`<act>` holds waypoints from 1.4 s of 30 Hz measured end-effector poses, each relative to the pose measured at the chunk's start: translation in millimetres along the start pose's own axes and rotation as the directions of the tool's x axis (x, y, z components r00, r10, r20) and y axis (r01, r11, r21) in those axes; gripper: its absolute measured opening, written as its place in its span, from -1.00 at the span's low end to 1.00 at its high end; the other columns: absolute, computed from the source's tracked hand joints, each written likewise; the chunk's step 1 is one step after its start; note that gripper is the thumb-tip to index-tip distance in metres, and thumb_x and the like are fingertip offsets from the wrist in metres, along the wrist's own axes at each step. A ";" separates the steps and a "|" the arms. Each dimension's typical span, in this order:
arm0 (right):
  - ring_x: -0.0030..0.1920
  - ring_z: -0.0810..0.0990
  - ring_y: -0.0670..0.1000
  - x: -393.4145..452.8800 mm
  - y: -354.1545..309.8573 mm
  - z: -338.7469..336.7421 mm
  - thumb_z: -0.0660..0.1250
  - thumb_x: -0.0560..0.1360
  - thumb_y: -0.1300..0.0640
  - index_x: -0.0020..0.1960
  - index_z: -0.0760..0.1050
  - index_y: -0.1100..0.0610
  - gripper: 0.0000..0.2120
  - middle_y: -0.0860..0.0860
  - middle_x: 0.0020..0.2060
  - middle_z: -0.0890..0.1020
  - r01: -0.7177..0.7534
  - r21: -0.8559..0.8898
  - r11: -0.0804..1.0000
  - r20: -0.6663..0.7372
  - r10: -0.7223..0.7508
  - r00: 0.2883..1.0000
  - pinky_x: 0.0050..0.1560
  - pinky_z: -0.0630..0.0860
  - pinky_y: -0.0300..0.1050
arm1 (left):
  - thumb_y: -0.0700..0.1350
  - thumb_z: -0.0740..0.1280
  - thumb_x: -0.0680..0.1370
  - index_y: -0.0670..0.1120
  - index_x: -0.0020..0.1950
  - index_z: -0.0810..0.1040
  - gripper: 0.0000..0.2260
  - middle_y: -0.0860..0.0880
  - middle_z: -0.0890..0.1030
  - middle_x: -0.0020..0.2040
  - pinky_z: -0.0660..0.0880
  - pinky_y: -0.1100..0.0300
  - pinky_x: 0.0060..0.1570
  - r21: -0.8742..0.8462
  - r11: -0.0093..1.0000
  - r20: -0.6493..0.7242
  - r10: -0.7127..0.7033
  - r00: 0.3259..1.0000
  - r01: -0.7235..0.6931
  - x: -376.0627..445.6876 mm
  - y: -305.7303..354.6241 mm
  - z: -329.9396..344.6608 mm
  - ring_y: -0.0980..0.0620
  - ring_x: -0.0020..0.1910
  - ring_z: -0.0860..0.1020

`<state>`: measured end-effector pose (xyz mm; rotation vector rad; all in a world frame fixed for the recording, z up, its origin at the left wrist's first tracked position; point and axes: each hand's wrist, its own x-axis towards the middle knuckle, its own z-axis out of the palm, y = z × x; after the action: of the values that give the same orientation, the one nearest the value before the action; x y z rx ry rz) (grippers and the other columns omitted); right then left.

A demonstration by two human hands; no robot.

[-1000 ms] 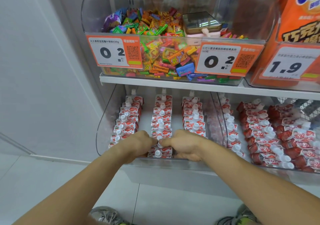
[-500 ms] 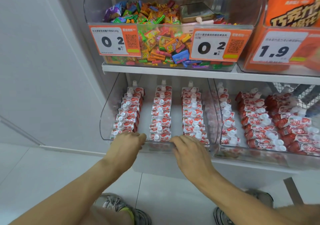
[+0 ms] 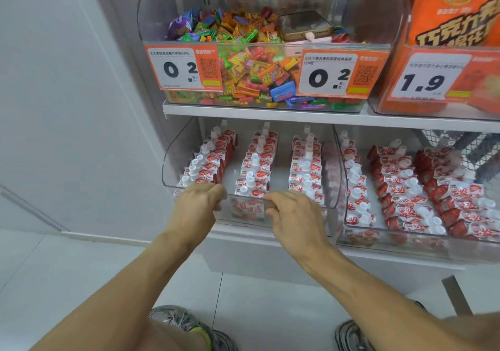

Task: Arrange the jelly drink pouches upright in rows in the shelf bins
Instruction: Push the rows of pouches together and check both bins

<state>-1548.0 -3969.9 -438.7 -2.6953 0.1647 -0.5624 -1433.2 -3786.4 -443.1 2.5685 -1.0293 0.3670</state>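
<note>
Withdrawn from the upright pouches (image 3: 254,172), both hands (image 3: 198,204) grip the bin rim (image 3: 244,197).

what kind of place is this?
Most likely a small shop or snack store: orange price tags clipped to clear bins on a shelf, loose candy sold by the piece, and rows of jelly pouches.
</note>
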 end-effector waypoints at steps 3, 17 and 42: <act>-0.20 0.65 0.12 8.9 10.8 5.7 0.50 0.35 0.32 -0.03 0.66 0.09 -0.77 0.00 -0.26 0.70 -0.038 -0.009 0.999 0.030 0.038 0.999 -0.22 0.58 0.01 | -0.53 0.43 0.19 -0.12 -0.20 0.57 -0.64 -0.02 0.60 -0.32 0.39 0.20 -0.39 -0.024 0.999 0.048 -0.034 0.998 0.035 7.0 -0.5 13.3 -0.09 -0.33 0.53; 0.17 0.53 0.10 -26.9 39.1 -21.9 0.38 0.42 0.46 0.27 0.54 0.21 -0.55 0.08 0.14 0.57 0.249 0.062 0.966 -0.038 -0.247 0.968 0.22 0.49 -0.02 | -0.34 0.38 0.43 -0.18 0.01 0.55 -0.81 -0.12 0.60 -0.11 0.45 0.08 -0.23 0.021 0.997 0.075 -0.071 0.995 0.070 1.9 37.3 7.9 -0.18 -0.13 0.56; -0.10 0.37 -0.11 -114.5 276.1 -170.2 0.48 0.43 0.33 -0.10 0.60 0.18 -0.88 -0.08 -0.20 0.48 -0.083 0.004 0.997 -0.030 0.083 0.996 -0.08 0.28 -0.29 | -0.48 0.40 0.28 -0.14 -0.13 0.52 -0.69 -0.07 0.47 -0.17 0.42 0.01 -0.25 -0.157 0.955 0.036 0.259 0.965 -0.250 52.3 312.0 99.8 -0.09 -0.19 0.40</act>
<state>-1731.7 -4260.7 -443.3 -2.6644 0.2829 -0.5778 -1605.1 -4070.1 -445.4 2.3286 -1.3600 0.2706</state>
